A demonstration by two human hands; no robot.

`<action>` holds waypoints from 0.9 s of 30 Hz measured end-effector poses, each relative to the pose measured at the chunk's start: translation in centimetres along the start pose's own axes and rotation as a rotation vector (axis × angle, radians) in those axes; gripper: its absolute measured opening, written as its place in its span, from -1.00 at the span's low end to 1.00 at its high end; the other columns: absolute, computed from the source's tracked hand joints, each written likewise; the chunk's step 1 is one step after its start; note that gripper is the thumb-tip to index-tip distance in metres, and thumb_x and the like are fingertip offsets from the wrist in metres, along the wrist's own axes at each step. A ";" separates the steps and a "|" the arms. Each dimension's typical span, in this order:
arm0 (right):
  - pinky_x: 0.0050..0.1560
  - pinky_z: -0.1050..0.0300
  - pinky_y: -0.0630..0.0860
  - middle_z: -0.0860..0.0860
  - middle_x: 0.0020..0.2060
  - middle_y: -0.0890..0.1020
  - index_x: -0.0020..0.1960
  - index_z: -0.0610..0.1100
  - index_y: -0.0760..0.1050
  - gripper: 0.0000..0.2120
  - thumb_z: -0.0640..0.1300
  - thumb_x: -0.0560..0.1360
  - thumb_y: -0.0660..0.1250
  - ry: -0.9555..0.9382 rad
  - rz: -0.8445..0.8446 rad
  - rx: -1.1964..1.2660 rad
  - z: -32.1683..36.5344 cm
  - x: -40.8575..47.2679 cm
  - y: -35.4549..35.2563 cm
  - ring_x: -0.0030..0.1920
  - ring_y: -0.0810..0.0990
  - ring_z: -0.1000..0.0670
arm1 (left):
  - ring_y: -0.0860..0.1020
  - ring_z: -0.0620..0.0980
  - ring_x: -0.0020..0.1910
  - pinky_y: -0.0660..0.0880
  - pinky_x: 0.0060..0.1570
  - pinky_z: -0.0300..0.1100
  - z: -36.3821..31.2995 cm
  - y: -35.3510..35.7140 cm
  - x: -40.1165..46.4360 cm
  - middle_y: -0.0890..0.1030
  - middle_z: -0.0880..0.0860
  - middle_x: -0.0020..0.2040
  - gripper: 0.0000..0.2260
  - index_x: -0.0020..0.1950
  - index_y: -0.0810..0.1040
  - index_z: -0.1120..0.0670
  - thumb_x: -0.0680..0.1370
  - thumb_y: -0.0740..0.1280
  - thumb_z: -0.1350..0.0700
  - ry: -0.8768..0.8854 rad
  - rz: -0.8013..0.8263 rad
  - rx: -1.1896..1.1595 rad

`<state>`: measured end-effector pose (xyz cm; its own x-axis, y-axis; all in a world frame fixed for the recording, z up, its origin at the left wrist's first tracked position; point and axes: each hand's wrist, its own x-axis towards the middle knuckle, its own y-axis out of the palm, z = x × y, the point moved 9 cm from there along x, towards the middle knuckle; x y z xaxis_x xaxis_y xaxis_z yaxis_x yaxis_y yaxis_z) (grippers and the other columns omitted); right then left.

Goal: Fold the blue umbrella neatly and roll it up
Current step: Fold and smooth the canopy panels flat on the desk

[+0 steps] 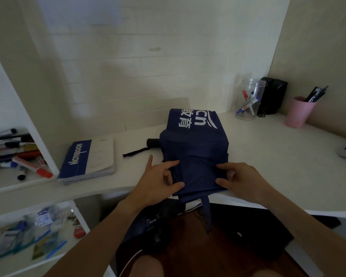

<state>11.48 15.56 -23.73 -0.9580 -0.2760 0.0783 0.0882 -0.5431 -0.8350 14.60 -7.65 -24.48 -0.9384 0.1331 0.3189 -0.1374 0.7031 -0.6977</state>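
Observation:
The blue umbrella (195, 148) lies collapsed on the white desk (278, 156), its canopy flattened into a rough rectangle with white print at the far end. Its black handle (153, 142) and wrist cord stick out to the left. A blue strap hangs over the desk's front edge. My left hand (158, 181) pinches the near left edge of the fabric between thumb and fingers. My right hand (241, 179) pinches the near right edge the same way.
A blue-and-white notebook (88, 158) lies left of the umbrella. A clear jar of markers (248, 100), a black box (272, 95) and a pink cup of pens (299, 111) stand at the back right. Shelves with pens (14, 154) are on the left.

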 end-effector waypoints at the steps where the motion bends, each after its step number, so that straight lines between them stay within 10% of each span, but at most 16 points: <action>1: -0.13 0.28 0.39 0.13 -0.27 0.53 0.39 0.01 0.51 -0.52 0.04 0.49 0.45 0.012 0.020 -0.053 -0.1 0.0 0.0 -0.21 0.54 0.12 | 0.62 -0.25 -0.10 -0.29 0.57 -0.13 0.0 0.0 0.1 0.58 -0.18 -0.40 -0.45 0.43 0.50 -0.03 0.47 0.53 -0.03 0.011 -0.008 0.026; 9: 0.20 0.03 0.49 0.03 0.20 0.50 0.30 0.04 0.55 -0.62 0.07 0.50 0.35 -0.482 -0.168 -0.350 6.5 -0.2 -1.6 0.17 0.45 -0.06 | 0.52 -0.05 0.20 0.04 0.60 0.07 -1.6 0.3 0.2 0.63 -0.09 -0.05 -0.42 0.32 0.62 -0.06 0.40 0.35 -0.34 0.240 -0.060 0.506; 18: 0.57 0.08 0.08 0.14 0.62 0.02 0.56 0.24 0.11 -0.41 0.37 0.57 -0.05 -0.409 0.156 -0.523 1.0 2.2 2.1 0.59 0.03 0.08 | 0.48 0.00 0.24 0.42 0.30 -0.06 -0.5 -0.6 0.8 0.41 -0.03 0.38 -0.46 0.24 0.52 -0.14 0.42 0.32 -0.45 0.179 0.048 0.443; 23: 0.61 0.02 -0.05 0.19 0.62 -0.13 0.61 0.22 -0.16 -0.21 0.49 0.45 -0.20 -0.325 0.236 -0.509 0.4 3.2 2.7 0.61 -0.15 0.12 | 0.50 -0.12 0.14 0.36 0.27 -0.13 1.8 -0.7 2.8 0.56 -0.17 0.21 -0.76 0.13 0.53 -0.11 0.56 0.38 -0.19 -0.066 0.268 0.073; 27: 0.61 0.01 -0.07 0.18 0.62 -0.15 0.60 0.24 -0.14 -0.16 0.53 0.39 -0.31 -0.342 0.226 -0.529 0.5 3.2 2.7 0.61 -0.18 0.09 | 0.55 -0.17 0.23 0.41 0.34 -0.20 4.2 -2.7 3.8 0.63 -0.09 0.20 -0.82 0.11 0.66 0.00 0.67 0.26 0.17 -0.095 0.114 -0.077</action>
<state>8.80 12.77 -25.48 -0.7833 -0.6207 -0.0345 0.0471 -0.0039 -0.9989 10.07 -11.94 -24.10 -0.9727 0.1510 0.1761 -0.0071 0.7393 -0.6734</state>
